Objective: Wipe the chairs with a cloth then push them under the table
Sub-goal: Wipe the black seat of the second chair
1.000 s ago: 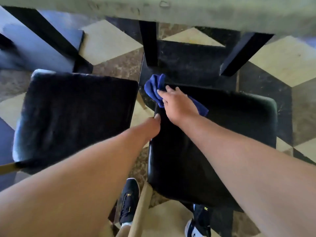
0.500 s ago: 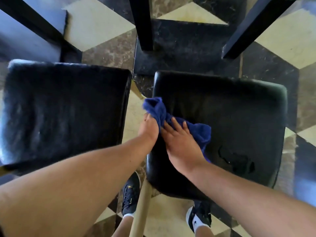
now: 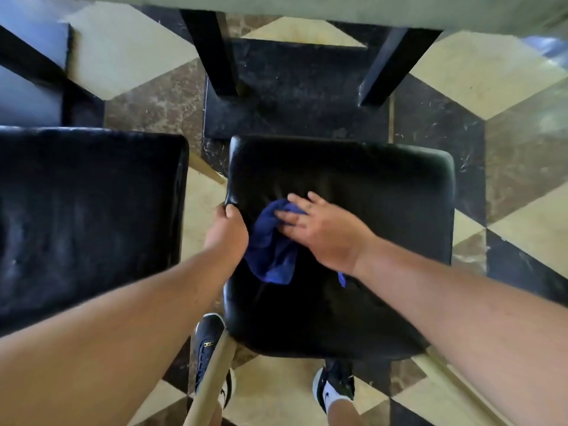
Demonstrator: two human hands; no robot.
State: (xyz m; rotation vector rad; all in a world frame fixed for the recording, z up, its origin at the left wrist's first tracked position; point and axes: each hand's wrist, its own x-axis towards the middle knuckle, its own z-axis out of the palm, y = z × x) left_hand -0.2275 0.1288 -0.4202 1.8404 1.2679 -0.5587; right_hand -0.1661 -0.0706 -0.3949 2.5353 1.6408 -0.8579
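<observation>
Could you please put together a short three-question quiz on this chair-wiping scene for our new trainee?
1. True or false: the right hand presses the blue cloth flat on the right chair seat.
2. Where is the left hand? A) on the left chair seat B) gripping the right seat's left edge C) on the table
3. Fill in: neither chair is yet pushed under the ____.

Key: 1 true; 2 B; 3 table.

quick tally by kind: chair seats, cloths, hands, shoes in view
black chair seats: 2, left seat and right seat
blue cloth: 1
hands: 2, left hand and right hand
shoes: 2, left shoe and right shoe
total: 7
</observation>
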